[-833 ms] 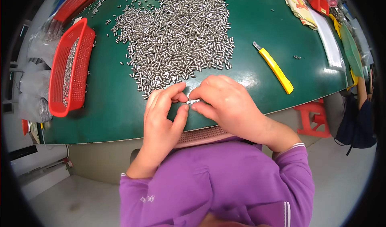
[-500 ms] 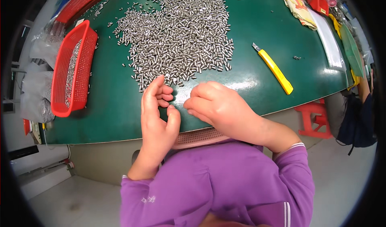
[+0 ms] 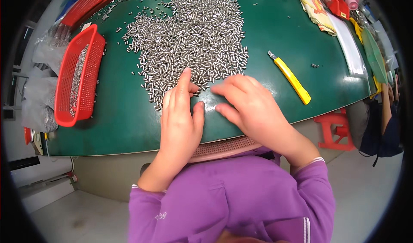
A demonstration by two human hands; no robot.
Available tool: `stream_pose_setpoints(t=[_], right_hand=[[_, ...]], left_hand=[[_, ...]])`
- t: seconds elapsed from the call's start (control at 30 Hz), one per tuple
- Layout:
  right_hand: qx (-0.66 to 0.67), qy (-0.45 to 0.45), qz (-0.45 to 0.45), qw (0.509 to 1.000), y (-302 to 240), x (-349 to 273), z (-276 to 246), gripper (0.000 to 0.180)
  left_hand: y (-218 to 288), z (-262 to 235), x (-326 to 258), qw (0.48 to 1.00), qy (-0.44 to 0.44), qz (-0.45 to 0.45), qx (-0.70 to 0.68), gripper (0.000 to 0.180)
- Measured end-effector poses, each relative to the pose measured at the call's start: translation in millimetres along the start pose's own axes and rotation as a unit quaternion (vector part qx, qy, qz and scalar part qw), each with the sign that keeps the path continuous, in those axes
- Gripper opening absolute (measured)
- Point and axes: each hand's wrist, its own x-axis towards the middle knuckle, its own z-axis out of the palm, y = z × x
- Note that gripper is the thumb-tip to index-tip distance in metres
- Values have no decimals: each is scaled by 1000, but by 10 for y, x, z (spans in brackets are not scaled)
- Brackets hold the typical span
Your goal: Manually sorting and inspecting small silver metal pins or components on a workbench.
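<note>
Small silvery metal pins (image 3: 193,36), cylindrical with rounded ends, lie in a broad heap on the green tabletop (image 3: 262,32). My left hand (image 3: 178,118) is at the heap's near edge, fingers stretched out and its index fingertip reaching over the pins. A few pins lie close to its fingers and thumb. To its right, my right hand (image 3: 256,107) has thumb and fingers apart, its fingertips slightly blurred beside the heap. I see nothing held in either hand. Under the table's front edge, a pink perforated basket (image 3: 223,148) shows partly above my lap.
A red perforated basket (image 3: 95,62) with more metal parts stands at the left. On the right lies a yellow utility knife (image 3: 293,81), blade exposed. Farther right are a folded patterned cloth (image 3: 318,13) and clear plastic sheets (image 3: 350,49). A red stool (image 3: 333,131) stands below.
My left hand has moved right and its fingers have straightened over the near pins. My right hand's pinched fingers have spread apart, and the hand has shifted slightly right.
</note>
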Motion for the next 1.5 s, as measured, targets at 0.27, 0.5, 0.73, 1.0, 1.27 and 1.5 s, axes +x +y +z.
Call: stream_pose_setpoints(t=[0.27, 0.5, 0.73, 1.0, 1.27, 1.5], right_hand=[[-34, 0, 12, 999, 9, 120, 198, 24], [28, 10, 7, 1000, 6, 19, 163, 20], [15, 17, 11, 1000, -10, 47, 160, 20], [20, 0, 17, 1000, -12, 34, 106, 17], [69, 8, -10, 998, -30, 119, 159, 24], [100, 26, -24, 994, -15, 106, 201, 39]], left_hand=[[-36, 32, 16, 1000, 6, 7, -29, 72], [-55, -22, -62, 997, -11, 19, -69, 74], [-51, -36, -66, 998, -11, 20, -55, 74], [12, -127, -92, 999, -26, 0, -48, 72], [-13, -134, -74, 998, -37, -5, -55, 67], [-19, -126, -72, 997, -30, -3, -67, 68]])
